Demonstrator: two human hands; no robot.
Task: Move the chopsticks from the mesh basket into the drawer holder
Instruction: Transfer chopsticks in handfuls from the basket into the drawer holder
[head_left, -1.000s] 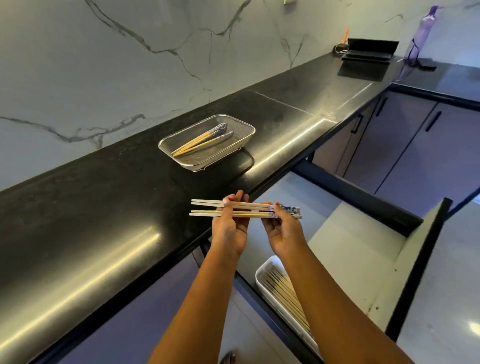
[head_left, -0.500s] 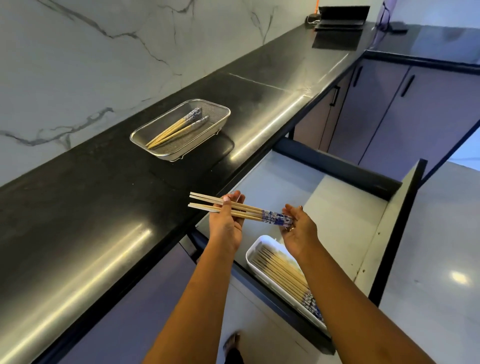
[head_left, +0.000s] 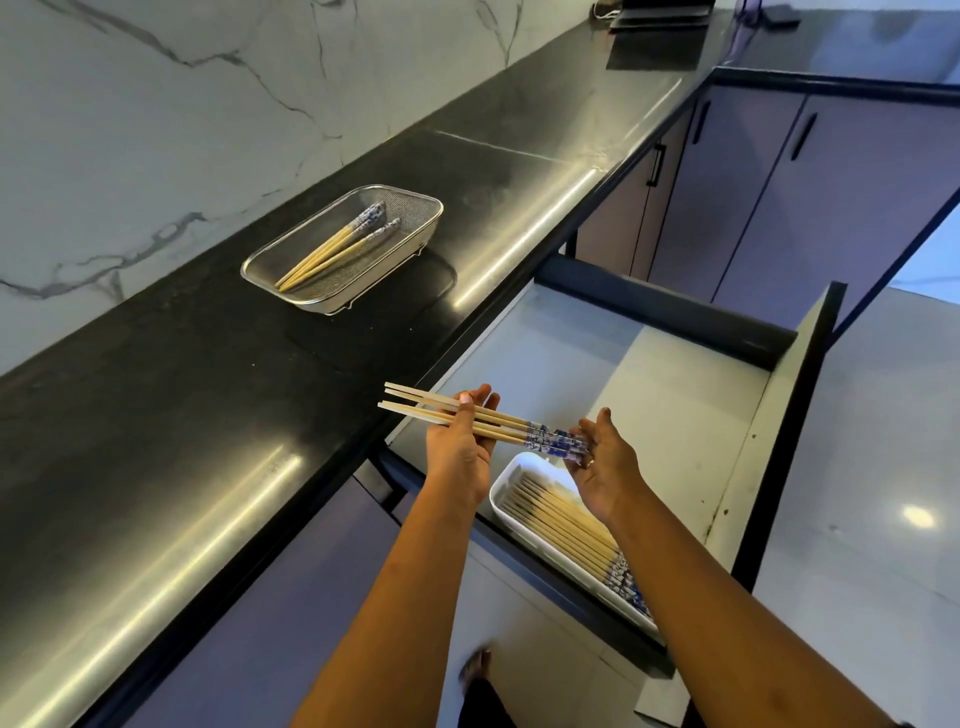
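Black counter under a marble wall, drawer (head_left: 675, 395) pulled open below. Since a second ago the held chopsticks (head_left: 483, 421) have dropped from counter-edge height to just above the white holder (head_left: 506, 480); release looks near. Left hand (head_left: 460, 441) pinches the plain ends; right hand (head_left: 602, 462), fingers spread, steadies the blue patterned ends. Long axis runs left-right, patterned ends right. More chopsticks lie in the mesh basket (head_left: 410, 200).

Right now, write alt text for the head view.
Two bare hands, left hand and right hand, hold a bundle of chopsticks above a white holder in an open drawer. More chopsticks lie in a mesh basket on the black counter.
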